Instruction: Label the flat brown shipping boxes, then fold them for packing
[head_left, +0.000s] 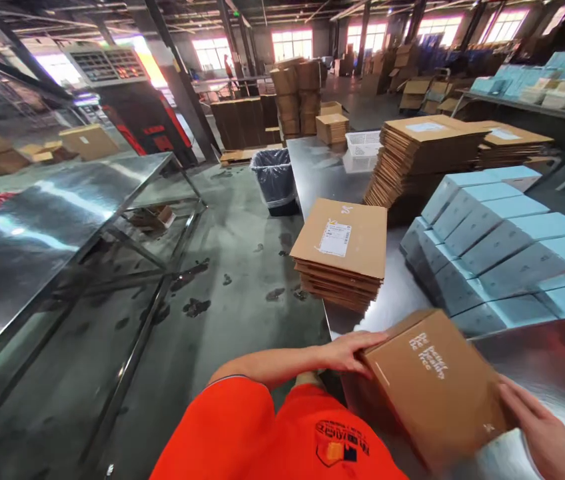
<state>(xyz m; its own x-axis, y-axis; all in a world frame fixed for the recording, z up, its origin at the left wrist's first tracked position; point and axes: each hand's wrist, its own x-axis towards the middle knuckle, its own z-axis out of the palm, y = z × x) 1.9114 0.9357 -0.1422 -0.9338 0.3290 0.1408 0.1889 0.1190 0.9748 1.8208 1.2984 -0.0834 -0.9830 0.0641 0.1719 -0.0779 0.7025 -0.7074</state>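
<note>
A brown cardboard box [435, 393] with white lettering on its upper face sits tilted between my two hands over the metal table. My left hand [350, 351] grips its left corner, thumb and fingers on either side of the edge. On the opposite side, my right hand [537, 417] presses its fingers against the box's right edge. Just beyond lies a stack of flat cardboard [342, 240], a white label on its top sheet. Rows of pale blue boxes [507, 233] are piled to the right. A pale item [505, 459] below my right hand is blurred and partly cut off.
A taller stack of flat cardboard [427, 150] and a white plastic basket [362, 150] stand farther along the metal table [312, 175]. A lined bin [273, 183] is on the floor by its left edge. Across the aisle is another metal table [62, 213].
</note>
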